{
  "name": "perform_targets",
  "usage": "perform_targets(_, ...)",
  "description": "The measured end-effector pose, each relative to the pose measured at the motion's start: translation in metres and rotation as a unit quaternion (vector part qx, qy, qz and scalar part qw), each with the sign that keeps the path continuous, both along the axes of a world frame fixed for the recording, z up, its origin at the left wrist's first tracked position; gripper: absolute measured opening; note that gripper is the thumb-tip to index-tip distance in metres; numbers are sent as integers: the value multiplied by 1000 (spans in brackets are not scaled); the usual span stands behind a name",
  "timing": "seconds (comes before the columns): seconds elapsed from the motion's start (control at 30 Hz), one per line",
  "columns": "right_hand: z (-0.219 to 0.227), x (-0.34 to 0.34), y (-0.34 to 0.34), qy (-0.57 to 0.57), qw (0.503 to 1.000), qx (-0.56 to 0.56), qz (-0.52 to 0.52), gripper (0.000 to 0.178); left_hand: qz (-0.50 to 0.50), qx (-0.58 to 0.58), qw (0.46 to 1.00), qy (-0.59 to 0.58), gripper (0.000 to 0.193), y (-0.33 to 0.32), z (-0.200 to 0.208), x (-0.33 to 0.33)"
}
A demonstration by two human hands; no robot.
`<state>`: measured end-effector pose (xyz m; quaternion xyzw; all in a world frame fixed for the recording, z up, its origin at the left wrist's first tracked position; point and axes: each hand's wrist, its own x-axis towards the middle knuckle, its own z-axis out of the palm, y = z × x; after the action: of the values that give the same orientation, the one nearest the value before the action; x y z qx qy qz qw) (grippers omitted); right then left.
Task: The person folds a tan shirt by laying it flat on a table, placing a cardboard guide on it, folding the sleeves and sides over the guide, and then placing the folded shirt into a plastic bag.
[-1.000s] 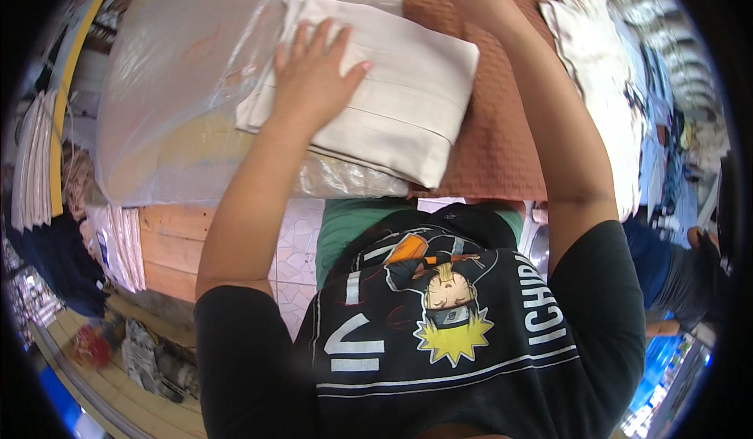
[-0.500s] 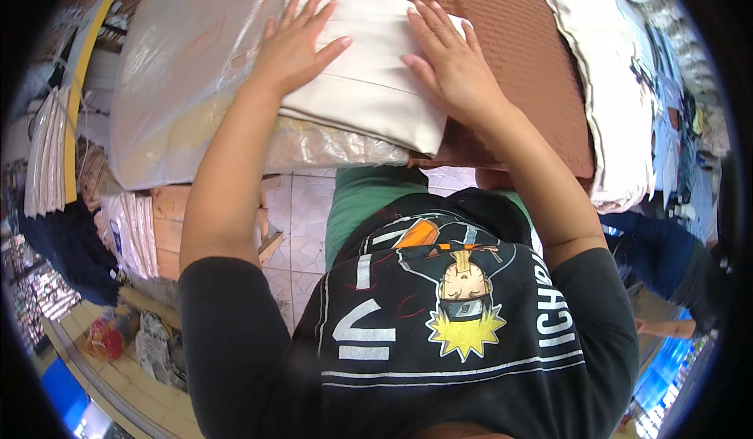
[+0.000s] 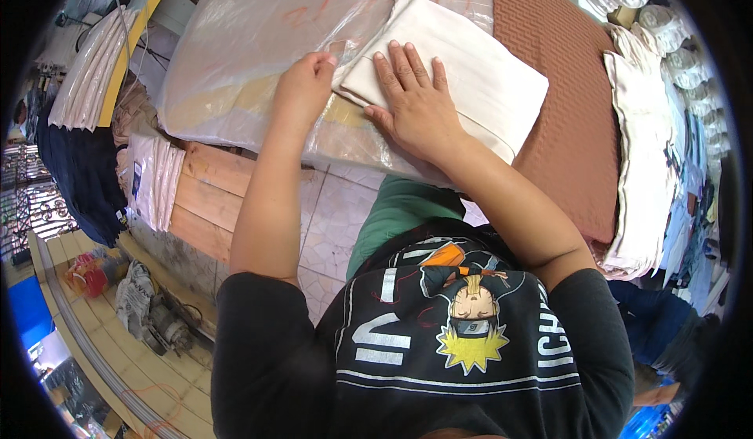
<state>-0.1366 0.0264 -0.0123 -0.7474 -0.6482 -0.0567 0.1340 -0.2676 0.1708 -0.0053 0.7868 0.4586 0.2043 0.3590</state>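
A folded cream cloth (image 3: 471,70) lies tilted across the work surface, partly on clear plastic sheeting (image 3: 235,70) and partly on a brown textured cloth (image 3: 565,125). My right hand (image 3: 420,109) rests flat on its left part, fingers spread. Just beyond the cloth's left corner, my left hand (image 3: 304,86) is closed in a pinch above the plastic. By its fingertips shows a small tan patch; what the fingers hold, if anything, is too small to make out.
Stacked cream cloths (image 3: 643,172) line the right side, with rolled white bundles (image 3: 674,31) behind. At the left are plastic-wrapped garments (image 3: 153,180), a yellow-edged board (image 3: 137,43), a wooden plank surface (image 3: 208,204) and dark garments (image 3: 78,180). A motor (image 3: 165,317) sits lower left.
My left hand has left the cloth and closed into a pinch beside it. The right hand has shifted left and nearer over the cloth, still flat. The whole view has swung leftward.
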Motion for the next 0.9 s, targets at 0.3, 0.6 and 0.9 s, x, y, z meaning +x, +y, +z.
perform_targets(0.3,4,-7,3,-11,1000,-16,5,67,0,-15,993,117,39,-11,30,-4)
perform_targets(0.6,-2,-19,9,-5,1000,-13,9,70,-32,-9,990,139,41,-16,22,-9)
perform_targets(0.9,-5,-24,10,8,1000,9,-9,65,-37,-169,983,-69,47,-11,-2,-1)
